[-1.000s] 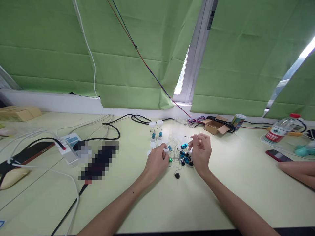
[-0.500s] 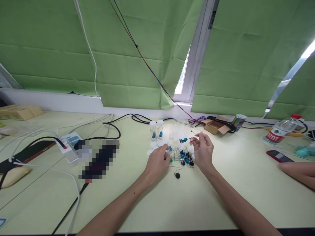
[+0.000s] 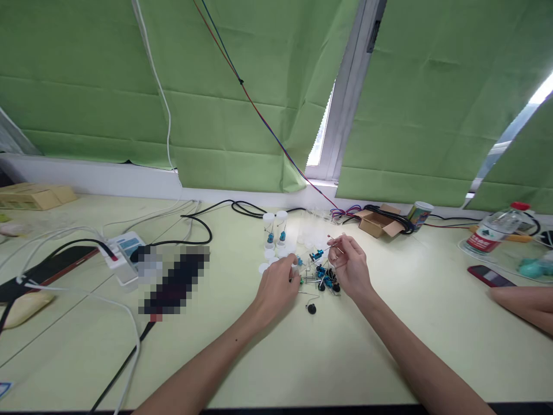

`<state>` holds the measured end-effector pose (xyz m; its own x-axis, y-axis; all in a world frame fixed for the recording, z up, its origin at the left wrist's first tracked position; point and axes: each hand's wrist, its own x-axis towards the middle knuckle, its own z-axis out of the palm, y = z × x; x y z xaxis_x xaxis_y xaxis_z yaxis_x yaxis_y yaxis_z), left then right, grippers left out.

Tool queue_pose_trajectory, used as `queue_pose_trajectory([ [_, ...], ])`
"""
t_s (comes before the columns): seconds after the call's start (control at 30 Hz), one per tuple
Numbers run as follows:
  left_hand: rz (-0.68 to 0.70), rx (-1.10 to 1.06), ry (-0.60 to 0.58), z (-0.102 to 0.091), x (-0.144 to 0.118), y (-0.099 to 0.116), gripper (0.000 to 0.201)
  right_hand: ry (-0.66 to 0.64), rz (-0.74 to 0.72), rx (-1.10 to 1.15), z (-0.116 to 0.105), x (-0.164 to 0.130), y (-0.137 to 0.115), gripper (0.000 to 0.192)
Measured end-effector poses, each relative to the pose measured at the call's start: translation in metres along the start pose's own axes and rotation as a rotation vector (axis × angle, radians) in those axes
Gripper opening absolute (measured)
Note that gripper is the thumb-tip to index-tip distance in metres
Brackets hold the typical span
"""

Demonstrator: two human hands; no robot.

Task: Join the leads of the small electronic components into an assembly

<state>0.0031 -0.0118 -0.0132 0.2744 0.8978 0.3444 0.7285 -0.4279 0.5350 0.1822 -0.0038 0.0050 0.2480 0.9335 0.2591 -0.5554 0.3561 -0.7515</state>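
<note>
My right hand (image 3: 349, 262) pinches a thin wire-like rod with a blue fitting (image 3: 317, 255) at its left end. The fitting hangs over a loose pile of metal rods with blue and black pieces (image 3: 326, 274). Left of the pile, my left hand (image 3: 279, 285) rests low on the table with its fingers curled round something whitish, mostly hidden by them. Two clear tubes with white caps (image 3: 281, 217) stand behind it, each with a blue piece inside. White round caps (image 3: 263, 268) lie beside the left hand. A bent wire with a black knob (image 3: 311, 309) lies in front.
An open cardboard box (image 3: 378, 222) and a printed can (image 3: 420, 215) stand at the back. To the right are a water bottle (image 3: 492, 230), a phone (image 3: 490, 275) and another person's arm (image 3: 525, 305). A power strip (image 3: 125, 259) and cables occupy the left side.
My right hand has moved slightly left and down, carrying the rod with the blue fitting closer to the left hand. My left hand has stayed in place.
</note>
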Motion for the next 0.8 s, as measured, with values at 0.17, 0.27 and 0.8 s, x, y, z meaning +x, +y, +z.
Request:
queue_pose_trajectory([
  [0.17, -0.009, 0.017, -0.003, 0.0004, 0.0001, 0.0008, 0.016, 0.009, 0.104, 0.105, 0.0011, 0.0018, -0.0005, 0.029],
  [0.27, -0.003, 0.022, 0.0, 0.0005, 0.0002, 0.0008, 0.015, 0.01, 0.158, 0.137, 0.0003, 0.0023, 0.0001, 0.029],
  [0.8, 0.027, 0.006, 0.022, -0.0014, -0.0027, 0.0041, 0.014, -0.082, 0.255, 0.046, 0.0007, -0.0017, 0.0002, 0.018],
])
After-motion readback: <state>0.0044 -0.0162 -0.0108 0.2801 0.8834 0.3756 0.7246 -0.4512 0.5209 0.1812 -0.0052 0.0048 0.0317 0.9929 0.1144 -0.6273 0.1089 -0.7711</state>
